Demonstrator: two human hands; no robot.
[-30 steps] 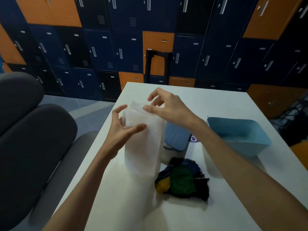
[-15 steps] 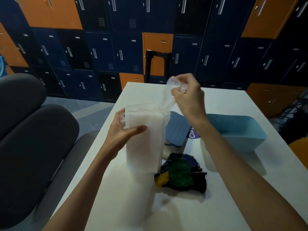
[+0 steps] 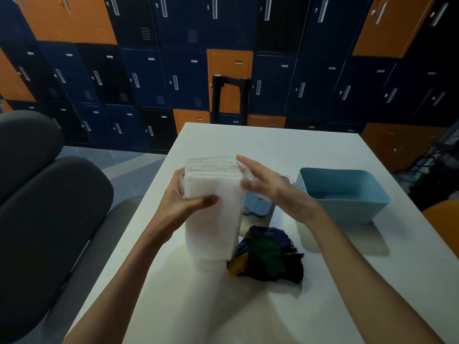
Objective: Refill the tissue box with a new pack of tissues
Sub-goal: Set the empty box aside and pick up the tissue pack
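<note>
Tissue pack [image 3: 213, 214] upright, left hand [image 3: 177, 207] fingers clamping it; right hand [image 3: 275, 192] fingers straight alongside.

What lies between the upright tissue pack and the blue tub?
Head view: a blue ribbed piece lies on the table between tissue pack and blue tub, partly under the open right hand.

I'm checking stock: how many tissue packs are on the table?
1. The tissue pack stands upright near the left edge of the table, held by the left hand; the right hand is by its top. Others could be hidden behind it.
</note>
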